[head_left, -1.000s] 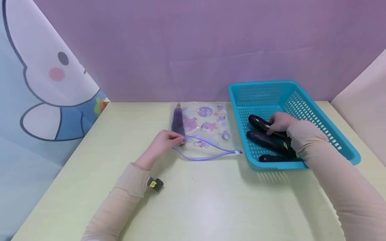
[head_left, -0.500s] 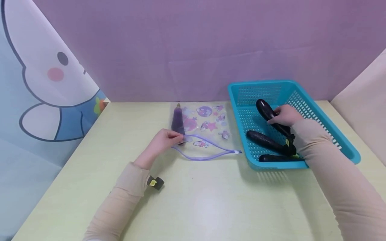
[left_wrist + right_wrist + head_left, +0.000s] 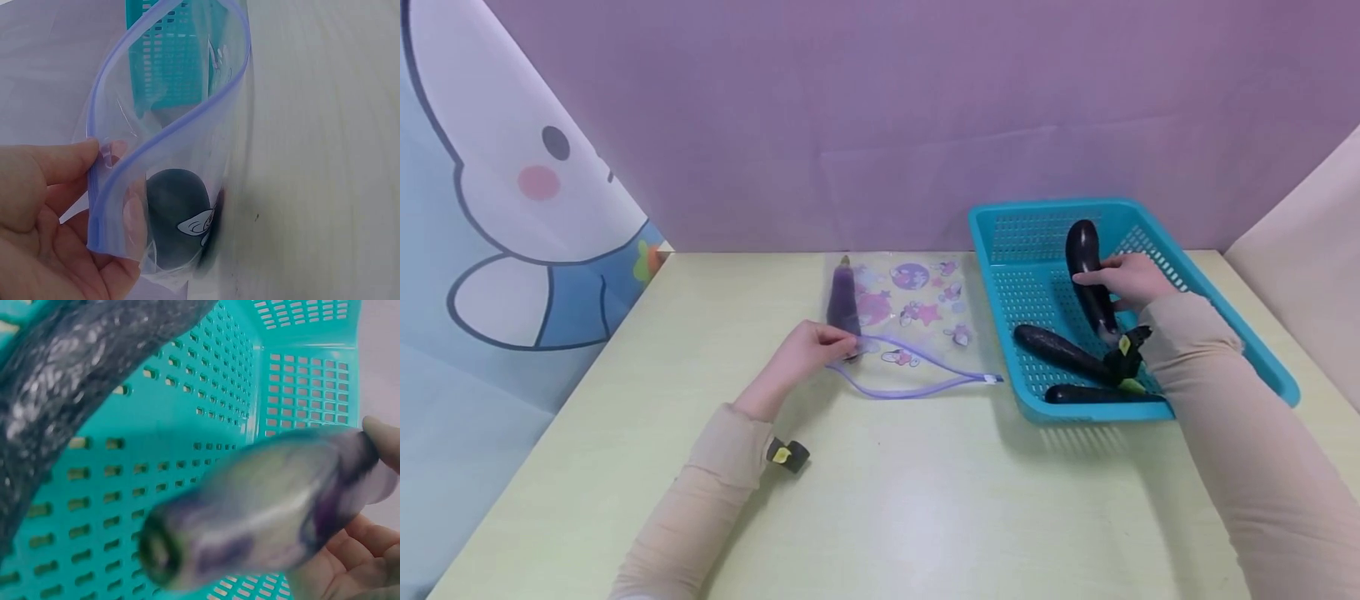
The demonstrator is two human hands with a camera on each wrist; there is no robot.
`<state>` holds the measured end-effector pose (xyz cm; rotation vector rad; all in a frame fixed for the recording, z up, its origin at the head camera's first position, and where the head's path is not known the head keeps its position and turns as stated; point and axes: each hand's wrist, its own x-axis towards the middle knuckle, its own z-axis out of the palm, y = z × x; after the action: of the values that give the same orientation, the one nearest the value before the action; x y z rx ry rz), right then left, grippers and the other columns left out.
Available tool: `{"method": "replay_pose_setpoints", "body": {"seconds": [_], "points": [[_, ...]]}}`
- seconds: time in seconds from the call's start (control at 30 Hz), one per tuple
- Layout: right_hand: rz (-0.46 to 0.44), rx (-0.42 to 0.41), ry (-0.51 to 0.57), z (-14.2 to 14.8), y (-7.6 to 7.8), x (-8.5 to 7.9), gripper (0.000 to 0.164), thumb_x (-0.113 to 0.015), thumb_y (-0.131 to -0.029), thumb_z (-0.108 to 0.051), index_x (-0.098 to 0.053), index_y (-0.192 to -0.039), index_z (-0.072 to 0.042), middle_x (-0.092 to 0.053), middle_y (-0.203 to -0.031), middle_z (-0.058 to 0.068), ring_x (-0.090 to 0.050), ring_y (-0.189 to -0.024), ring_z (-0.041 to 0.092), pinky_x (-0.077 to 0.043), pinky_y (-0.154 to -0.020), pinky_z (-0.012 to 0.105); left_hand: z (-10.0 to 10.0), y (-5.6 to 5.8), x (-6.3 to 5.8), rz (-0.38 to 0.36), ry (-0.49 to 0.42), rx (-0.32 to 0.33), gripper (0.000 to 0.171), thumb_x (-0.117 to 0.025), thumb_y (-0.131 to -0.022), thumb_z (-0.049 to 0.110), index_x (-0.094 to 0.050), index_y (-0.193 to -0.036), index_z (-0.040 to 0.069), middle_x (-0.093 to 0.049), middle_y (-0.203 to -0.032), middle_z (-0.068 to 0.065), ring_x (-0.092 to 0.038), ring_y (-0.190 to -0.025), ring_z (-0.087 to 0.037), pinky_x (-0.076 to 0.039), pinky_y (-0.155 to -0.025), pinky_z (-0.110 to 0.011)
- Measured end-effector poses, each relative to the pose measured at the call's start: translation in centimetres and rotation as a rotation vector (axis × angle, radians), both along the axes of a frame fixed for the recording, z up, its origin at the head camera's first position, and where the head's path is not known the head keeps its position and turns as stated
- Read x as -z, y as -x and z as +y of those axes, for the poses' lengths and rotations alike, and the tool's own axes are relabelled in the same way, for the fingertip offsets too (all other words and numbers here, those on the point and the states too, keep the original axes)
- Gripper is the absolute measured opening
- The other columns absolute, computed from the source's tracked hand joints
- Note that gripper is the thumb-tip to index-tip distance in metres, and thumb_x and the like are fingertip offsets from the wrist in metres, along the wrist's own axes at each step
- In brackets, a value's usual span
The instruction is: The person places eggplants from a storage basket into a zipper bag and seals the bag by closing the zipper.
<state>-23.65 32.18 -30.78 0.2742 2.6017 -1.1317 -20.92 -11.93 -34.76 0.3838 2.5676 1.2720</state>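
Note:
My left hand (image 3: 801, 354) pinches the purple zip edge of a clear printed zip bag (image 3: 921, 315), whose mouth gapes towards me. Inside the bag, along its left side, lies one eggplant (image 3: 843, 302); its rounded dark end (image 3: 175, 209) shows through the plastic in the left wrist view. My right hand (image 3: 1138, 279) grips a glossy dark eggplant (image 3: 1082, 246) around its middle, over the basket's floor. In the right wrist view this eggplant (image 3: 269, 506) is tilted and blurred, its stem-side end towards the camera.
A turquoise slotted basket (image 3: 1232, 358) stands at the right of the pale table (image 3: 887, 517). Two more eggplants lie in its near part, a longer one (image 3: 1060, 350) and one by the front wall (image 3: 1093, 394). A purple backdrop (image 3: 895, 125) rises behind the table.
My right hand has lifted the eggplant from beside the others, moved it away from me and slightly right, and turned it more upright in the view. My left hand and the bag have stayed put.

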Motion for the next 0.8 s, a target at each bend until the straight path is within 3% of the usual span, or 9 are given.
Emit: {"method": "replay_pose_setpoints", "body": {"seconds": [0.43,0.8], "points": [[-0.035,0.038,0.247,-0.45,0.12,0.16,0.1,-0.052,-0.092,-0.05,0.011,-0.147,0.004,-0.004,-0.154,0.031,-0.016,-0.14,0.047,-0.032,-0.107,0.054,-0.02,-0.14,0.3,-0.001,-0.01,-0.007,0.024,-0.062,-0.091,0.015,-0.068,-0.107,-0.002,-0.071,-0.1,-0.016,-0.061,-0.082,-0.017,-0.046,-0.072,-0.023],[-0.104,0.002,0.373,-0.71,0.44,-0.03,0.099,-0.048,-0.096,-0.045,0.026,-0.142,0.001,0.007,-0.155,0.026,-0.008,-0.143,0.042,-0.025,-0.11,0.054,0.07,-0.32,0.29,-0.008,-0.037,-0.024,0.025,-0.06,-0.092,0.015,-0.067,-0.108,-0.003,-0.07,-0.103,-0.018,-0.064,-0.093,-0.023,-0.05,-0.083,-0.03]]}}
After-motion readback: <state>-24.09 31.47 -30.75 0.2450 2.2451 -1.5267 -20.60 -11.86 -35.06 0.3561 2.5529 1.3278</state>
